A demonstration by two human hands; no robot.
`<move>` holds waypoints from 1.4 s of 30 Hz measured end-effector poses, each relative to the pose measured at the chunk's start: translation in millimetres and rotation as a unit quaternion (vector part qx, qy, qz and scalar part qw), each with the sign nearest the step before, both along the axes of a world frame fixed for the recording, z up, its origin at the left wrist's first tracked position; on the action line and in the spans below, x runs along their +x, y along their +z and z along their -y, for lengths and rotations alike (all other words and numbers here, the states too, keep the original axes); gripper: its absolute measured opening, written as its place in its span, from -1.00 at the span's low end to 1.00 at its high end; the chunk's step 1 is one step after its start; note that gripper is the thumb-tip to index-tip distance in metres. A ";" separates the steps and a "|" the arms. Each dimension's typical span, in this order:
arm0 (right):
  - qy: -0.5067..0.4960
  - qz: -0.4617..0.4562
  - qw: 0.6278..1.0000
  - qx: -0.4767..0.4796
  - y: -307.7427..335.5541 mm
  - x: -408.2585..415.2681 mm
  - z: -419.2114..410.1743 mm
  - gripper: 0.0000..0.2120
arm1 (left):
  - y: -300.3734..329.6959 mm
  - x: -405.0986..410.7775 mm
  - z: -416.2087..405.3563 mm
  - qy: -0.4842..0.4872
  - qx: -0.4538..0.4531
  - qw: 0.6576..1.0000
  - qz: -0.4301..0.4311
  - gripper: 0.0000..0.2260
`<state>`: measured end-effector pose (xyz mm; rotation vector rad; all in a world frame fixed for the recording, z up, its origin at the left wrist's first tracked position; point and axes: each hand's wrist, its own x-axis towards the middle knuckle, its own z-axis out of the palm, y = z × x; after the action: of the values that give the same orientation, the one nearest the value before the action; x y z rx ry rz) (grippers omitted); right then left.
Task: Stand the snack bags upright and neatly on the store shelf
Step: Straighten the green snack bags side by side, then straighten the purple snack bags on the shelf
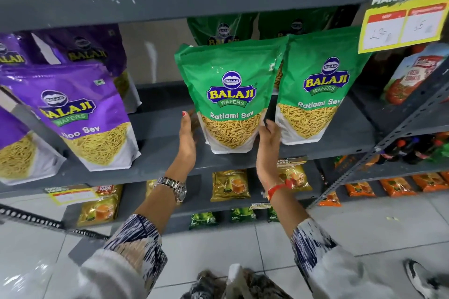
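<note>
A green Ratlami Sev bag point(228, 94) stands upright near the front of the grey middle shelf point(328, 139). My left hand point(188, 138) is against its lower left edge, and my right hand point(268, 150) is against its lower right edge with fingers tucked between it and a second green bag point(315, 90). That second bag stands upright just to the right, touching the first. More green bags point(223, 29) stand behind. To the left, purple Aloo Sev bags point(80, 114) lean tilted, with others point(92, 48) behind them.
A yellow price tag point(403, 24) hangs from the upper shelf at right. A tomato pouch point(410, 77) stands at far right beyond a slanted metal brace point(388, 138). Lower shelves hold yellow packets point(229, 185), orange packets and bottles. Between the purple and green bags is bare shelf.
</note>
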<state>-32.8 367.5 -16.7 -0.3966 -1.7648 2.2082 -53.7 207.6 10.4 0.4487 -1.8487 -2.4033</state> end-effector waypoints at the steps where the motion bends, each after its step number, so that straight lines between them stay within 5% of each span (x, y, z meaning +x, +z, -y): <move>1: -0.031 -0.020 0.999 0.005 -2.6 12.3 7.4 -0.73 | -4.3 4.2 4.3 0.035 -0.011 0.999 -0.001 -0.58; 9: 0.105 -0.051 0.991 0.062 -15.5 53.5 98.4 -0.79 | -39.0 63.6 59.9 0.197 -0.105 0.968 -0.119 -0.77; 16: 0.238 -0.005 0.970 0.046 -0.9 36.4 197.7 -0.64 | -39.6 86.9 175.2 0.386 -0.180 0.898 -0.106 -0.74; 19: 0.266 0.041 0.962 0.041 5.4 22.2 230.3 -0.47 | -28.7 79.9 215.3 0.381 -0.181 0.899 -0.122 -0.72; 22: 0.277 0.042 0.960 0.023 11.5 9.1 253.4 -0.54 | -25.2 63.6 245.3 0.323 -0.168 0.927 -0.088 -0.67; 24: 0.283 0.022 0.959 0.007 12.8 5.2 269.3 -0.55 | -28.7 47.3 262.8 0.241 -0.087 0.966 -0.045 -0.67; 26: 0.268 0.032 0.963 0.003 11.2 3.4 281.1 -0.29 | -34.1 33.3 276.4 0.174 -0.005 0.985 -0.008 -0.63; 31: 0.275 0.035 0.960 -0.019 2.6 2.3 291.8 -0.73 | -25.6 43.0 272.5 0.097 0.032 0.995 -0.008 -0.69; 42: 0.272 0.051 0.961 -0.014 4.6 -2.8 307.4 -0.59 | -38.2 40.2 290.8 0.089 -0.003 0.996 0.007 -0.56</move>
<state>-35.7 60.1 -12.1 -0.0229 -2.0945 2.6132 -13.5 -83.2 -27.8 0.6045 -1.7385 -2.2830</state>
